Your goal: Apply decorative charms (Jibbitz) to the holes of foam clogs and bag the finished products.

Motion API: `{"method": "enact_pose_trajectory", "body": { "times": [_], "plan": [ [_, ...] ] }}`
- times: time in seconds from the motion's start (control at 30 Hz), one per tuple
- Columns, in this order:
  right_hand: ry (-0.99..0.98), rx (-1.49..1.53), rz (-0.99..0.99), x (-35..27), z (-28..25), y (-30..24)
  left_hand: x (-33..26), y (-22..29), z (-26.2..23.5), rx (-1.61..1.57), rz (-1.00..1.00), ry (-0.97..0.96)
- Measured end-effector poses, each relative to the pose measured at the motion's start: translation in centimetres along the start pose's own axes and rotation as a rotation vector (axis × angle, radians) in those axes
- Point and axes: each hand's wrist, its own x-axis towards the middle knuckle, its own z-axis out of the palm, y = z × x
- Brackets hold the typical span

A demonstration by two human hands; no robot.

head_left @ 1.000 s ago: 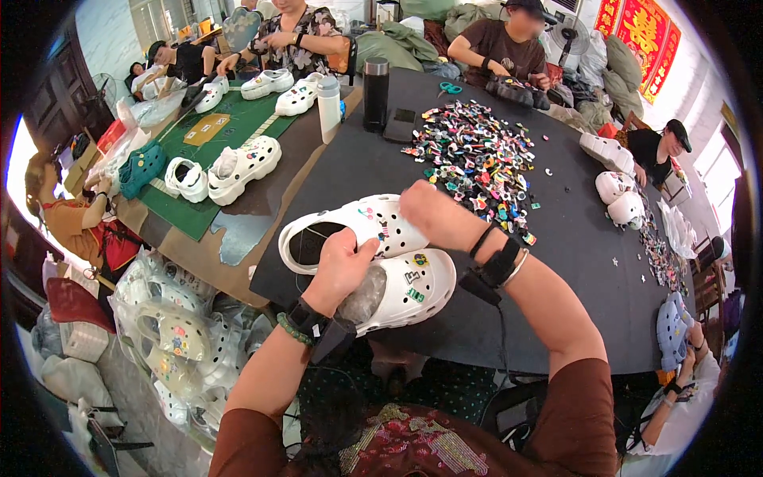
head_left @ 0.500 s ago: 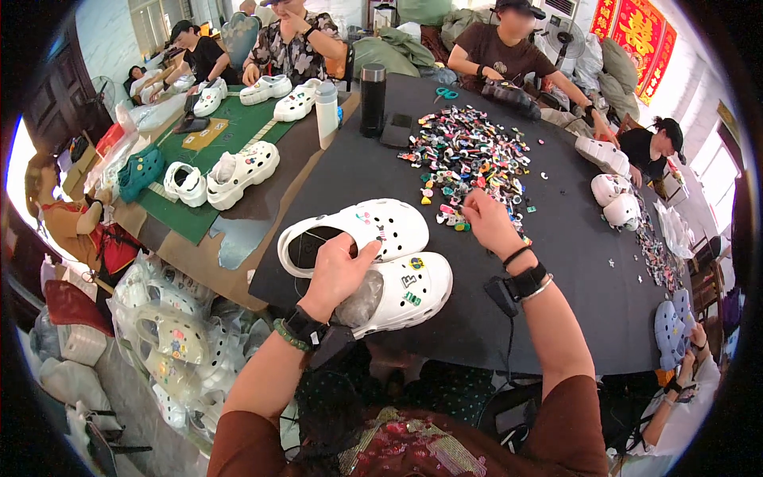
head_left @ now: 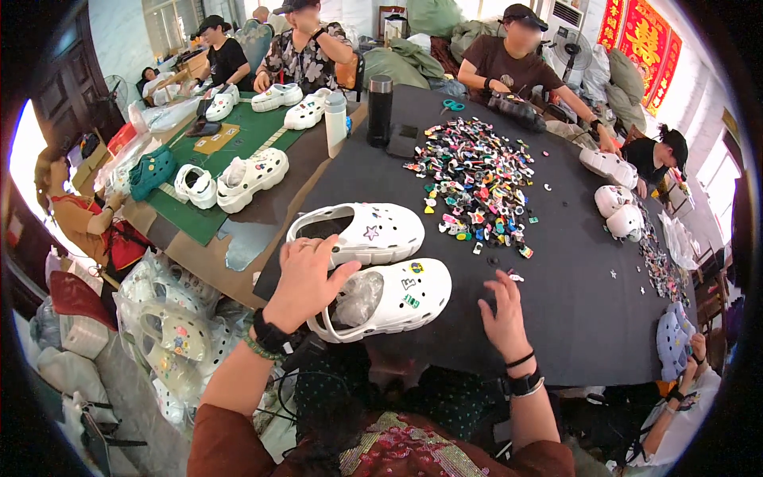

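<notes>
Two white clogs lie side by side on the dark table. The far clog [head_left: 389,226] shows a pink star-shaped charm on its upper. My left hand [head_left: 306,278] rests over that clog's heel side, thumb and fingers apart, gripping nothing. Nearer me, the other clog [head_left: 421,290] carries several charms and has crumpled clear plastic [head_left: 362,298] inside. To the right of the clogs, my right hand [head_left: 504,322] is open above the table, fingers spread. Just beyond its fingertips lies a small charm [head_left: 515,277]. A large heap of colourful charms [head_left: 481,179] spreads farther back.
A black bottle [head_left: 379,111], a white bottle [head_left: 335,123] and a dark phone-like object [head_left: 403,141] stand behind the clogs. More clogs [head_left: 254,179] sit on the green mat [head_left: 203,222]. Bagged clogs [head_left: 171,334] fill the lower left. Co-workers sit around.
My left hand has loosened from the far clog, which now sits flatter and shows a star charm. My right hand has moved from the heap's near edge toward me and opened.
</notes>
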Motion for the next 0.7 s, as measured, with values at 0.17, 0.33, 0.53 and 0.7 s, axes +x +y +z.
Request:
{"method": "enact_pose_trajectory", "body": {
  "times": [0.17,0.33,0.53,0.7],
  "plan": [
    [0.042,-0.132,-0.045,-2.1,1.7,-0.1,-1.4,-2.2,-1.3,0.128,0.106,-0.157],
    [0.077,-0.124,-0.031,-1.8,1.9,-1.6,-0.9,-2.9,-1.8,0.063,0.118,-0.224],
    [0.078,-0.155,-0.048,-2.4,2.4,-0.1,1.1,-4.4,-0.4,0.010,0.191,-0.207],
    [0.025,-0.158,-0.004,-2.4,2.3,0.0,1.0,-2.5,-0.4,0.073,0.151,-0.234]
  ]
}}
